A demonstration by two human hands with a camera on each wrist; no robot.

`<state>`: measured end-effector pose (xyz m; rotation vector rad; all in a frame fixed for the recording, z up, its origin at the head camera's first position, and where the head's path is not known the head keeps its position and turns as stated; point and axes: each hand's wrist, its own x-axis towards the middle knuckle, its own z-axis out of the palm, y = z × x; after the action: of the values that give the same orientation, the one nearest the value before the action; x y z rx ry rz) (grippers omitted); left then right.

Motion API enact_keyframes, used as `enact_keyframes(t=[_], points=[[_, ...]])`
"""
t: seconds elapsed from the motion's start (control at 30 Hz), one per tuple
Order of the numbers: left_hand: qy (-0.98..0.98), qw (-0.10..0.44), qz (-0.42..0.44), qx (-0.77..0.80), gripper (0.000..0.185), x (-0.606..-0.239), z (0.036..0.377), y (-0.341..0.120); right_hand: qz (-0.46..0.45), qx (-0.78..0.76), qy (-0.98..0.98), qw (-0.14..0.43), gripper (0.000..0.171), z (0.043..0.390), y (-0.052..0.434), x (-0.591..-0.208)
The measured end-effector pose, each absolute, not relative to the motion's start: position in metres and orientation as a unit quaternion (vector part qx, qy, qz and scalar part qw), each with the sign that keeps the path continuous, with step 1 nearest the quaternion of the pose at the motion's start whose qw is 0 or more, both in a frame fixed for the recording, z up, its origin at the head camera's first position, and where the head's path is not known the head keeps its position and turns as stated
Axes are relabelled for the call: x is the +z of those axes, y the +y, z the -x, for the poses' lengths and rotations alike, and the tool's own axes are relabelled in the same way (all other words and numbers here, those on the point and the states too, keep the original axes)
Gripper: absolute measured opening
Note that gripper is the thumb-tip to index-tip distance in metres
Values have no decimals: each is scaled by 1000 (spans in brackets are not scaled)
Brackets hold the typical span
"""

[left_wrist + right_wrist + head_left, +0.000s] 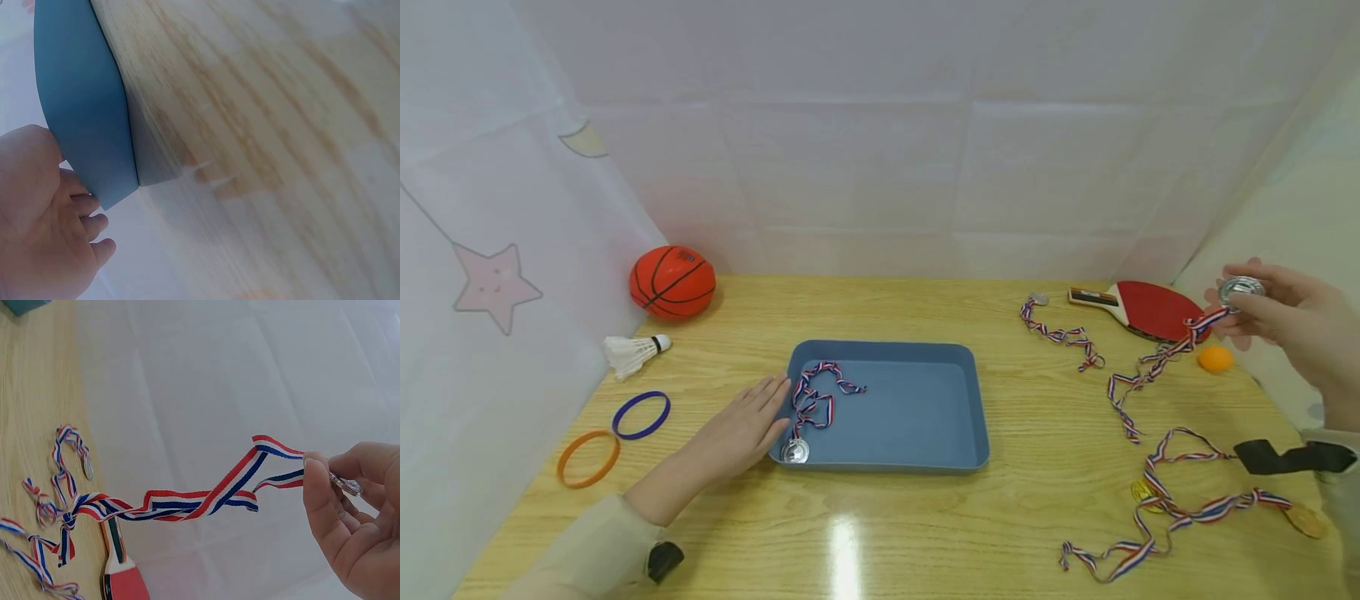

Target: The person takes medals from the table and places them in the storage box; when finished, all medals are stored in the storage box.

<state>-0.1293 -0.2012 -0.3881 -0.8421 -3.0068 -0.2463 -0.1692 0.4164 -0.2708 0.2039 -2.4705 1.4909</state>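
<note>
Pinching silver medal (1242, 289) in my right hand (1292, 325), raised at far right, ribbon (1150, 367) trailing to table (1045, 517). My left hand (741, 429) flat, fingers straight, touching blue tray (917, 417) left rim.

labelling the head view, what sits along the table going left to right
orange ring → blue ring → basketball → left hand → blue tray → red paddle → orange ball → right hand pinching a silver medal
</note>
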Motion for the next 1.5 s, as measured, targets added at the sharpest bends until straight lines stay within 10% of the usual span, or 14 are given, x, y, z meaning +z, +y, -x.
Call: enact_keyframes(t=[0.8, 1.1, 1.5], points=[[-959, 9, 273, -80, 55, -389, 130, -200, -226, 654, -710, -128, 3, 202, 266, -244], [-958, 11, 273, -80, 55, -390, 130, -200, -233, 710, -614, -254, 27, 209, 221, -254], [-959, 12, 274, -75, 55, -391, 131, -201, -201, 709, -619, -271, 25, 216, 159, -271]])
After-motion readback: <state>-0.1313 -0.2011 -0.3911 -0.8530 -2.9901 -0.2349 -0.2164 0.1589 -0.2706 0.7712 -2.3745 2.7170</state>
